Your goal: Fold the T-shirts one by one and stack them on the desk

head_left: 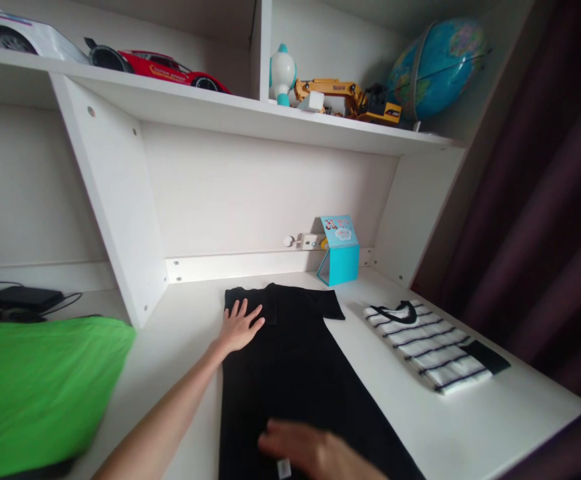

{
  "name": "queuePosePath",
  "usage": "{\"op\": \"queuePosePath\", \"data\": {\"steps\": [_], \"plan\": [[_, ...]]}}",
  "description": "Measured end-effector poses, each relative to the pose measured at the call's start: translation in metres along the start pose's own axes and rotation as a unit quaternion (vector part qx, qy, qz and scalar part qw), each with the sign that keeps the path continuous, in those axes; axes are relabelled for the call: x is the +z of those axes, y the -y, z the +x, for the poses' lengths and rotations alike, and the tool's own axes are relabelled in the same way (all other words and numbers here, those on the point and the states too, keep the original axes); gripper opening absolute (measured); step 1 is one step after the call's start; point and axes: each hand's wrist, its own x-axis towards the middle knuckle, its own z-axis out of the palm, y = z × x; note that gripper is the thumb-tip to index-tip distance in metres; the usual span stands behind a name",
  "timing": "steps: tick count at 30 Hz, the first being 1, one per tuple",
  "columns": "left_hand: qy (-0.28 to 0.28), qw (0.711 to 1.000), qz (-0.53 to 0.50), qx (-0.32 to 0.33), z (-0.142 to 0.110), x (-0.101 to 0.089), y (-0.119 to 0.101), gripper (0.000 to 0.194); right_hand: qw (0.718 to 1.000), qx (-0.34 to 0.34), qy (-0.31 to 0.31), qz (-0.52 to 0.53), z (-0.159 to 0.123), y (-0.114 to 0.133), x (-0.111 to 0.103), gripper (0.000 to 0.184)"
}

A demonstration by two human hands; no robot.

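A black T-shirt (290, 373) lies flat and lengthwise on the white desk (510, 413), its collar end toward the far wall. My left hand (240, 325) rests palm down on the shirt's upper left part, fingers spread. My right hand (310, 450) hovers over or touches the shirt's near end, fingers pointing left and slightly blurred. Just below those fingers shows a small white label (283, 469). Neither hand grips anything.
A folded black-and-white striped garment (430, 343) lies to the right, and a green cloth (40, 393) lies to the left. A blue card stand (339, 250) sits at the back. Cables and a black device (17, 298) lie far left. Toys and a globe (435, 70) occupy the shelf above.
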Motion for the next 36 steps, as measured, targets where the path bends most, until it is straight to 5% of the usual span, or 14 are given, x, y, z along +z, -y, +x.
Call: {"op": "queuePosePath", "data": {"steps": [2, 3, 7, 10, 14, 18, 22, 29, 32, 36], "plan": [[-0.003, 1.0, -0.008, 0.002, -0.001, 0.0, 0.0, 0.06, 0.986, 0.13, 0.103, -0.018, 0.038, -0.048, -0.032, 0.033], [-0.004, 1.0, -0.013, 0.003, -0.001, 0.001, 0.001, 0.061, 0.959, 0.246, 0.123, -0.071, 0.057, -0.075, -0.043, 0.033], [-0.012, 0.999, -0.036, 0.008, 0.001, 0.005, 0.004, 0.062, 0.889, 0.42, 0.109, -0.145, 0.108, -0.165, -0.056, 0.035], [-0.023, 0.998, -0.059, 0.006, 0.002, 0.007, 0.007, 0.059, 0.852, 0.488, 0.118, -0.147, 0.12, -0.195, -0.043, 0.031], [-0.089, 0.986, -0.141, -0.005, 0.002, 0.004, 0.01, 0.051, 0.824, 0.54, 0.132, -0.111, 0.124, -0.206, -0.032, 0.031], [-0.159, 0.951, -0.265, -0.025, 0.003, 0.001, 0.015, 0.047, 0.821, 0.549, 0.14, -0.07, 0.133, -0.208, -0.037, 0.029], [-0.205, 0.908, -0.358, -0.066, 0.005, 0.004, 0.022, 0.048, 0.858, 0.497, 0.111, -0.069, 0.158, -0.188, -0.038, 0.029], [-0.212, 0.892, -0.394, -0.066, 0.006, 0.007, 0.026, 0.048, 0.951, 0.3, 0.061, -0.049, 0.208, -0.079, 0.02, 0.025], [-0.209, 0.903, -0.368, -0.066, 0.006, 0.004, 0.027, 0.047, 0.974, 0.202, 0.099, 0.004, 0.2, -0.043, 0.033, 0.027], [-0.195, 0.927, -0.317, -0.038, 0.005, 0.001, 0.025, 0.046, 0.981, 0.144, 0.127, 0.038, 0.151, -0.045, 0.0, 0.024]]}}
